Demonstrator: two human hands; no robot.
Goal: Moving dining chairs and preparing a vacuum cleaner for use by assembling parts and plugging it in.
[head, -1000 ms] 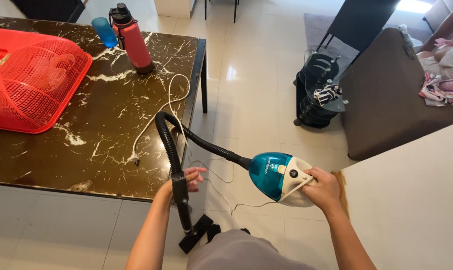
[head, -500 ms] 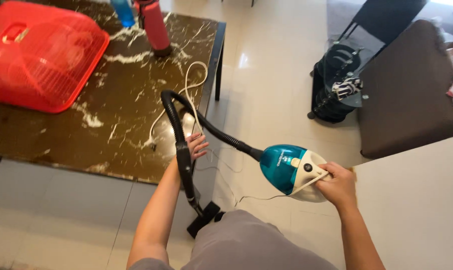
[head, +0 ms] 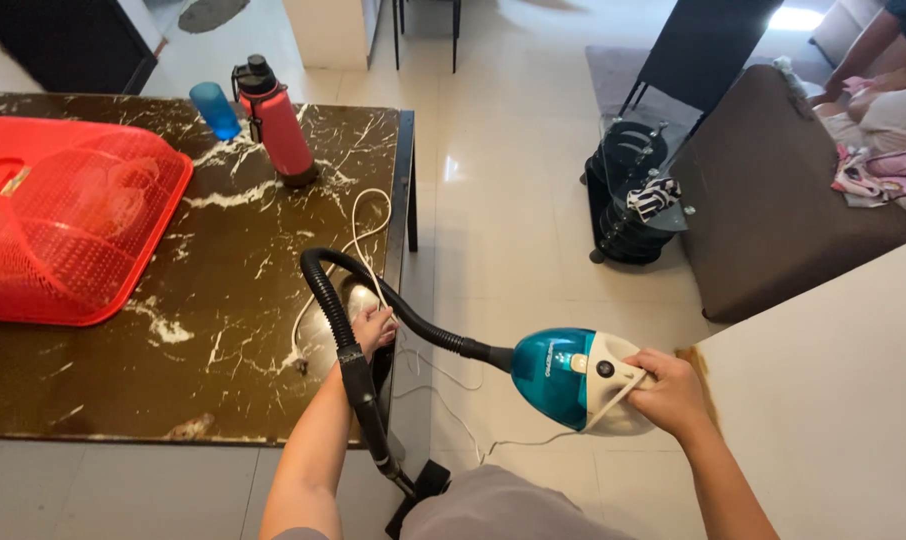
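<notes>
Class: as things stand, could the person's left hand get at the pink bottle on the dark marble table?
Probably not at once: the left hand grips the black vacuum hose, and the pink bottle stands far across the dark marble table.

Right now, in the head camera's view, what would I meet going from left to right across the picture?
Red mesh food cover → blue cup → pink water bottle → left hand on the black vacuum hose → teal and white canister vacuum → right hand → brown sofa.

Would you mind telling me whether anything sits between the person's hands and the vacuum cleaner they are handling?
Nothing visible does: the right hand already holds the teal-and-white canister vacuum by its handle, and the left hand is on its black hose.
</notes>
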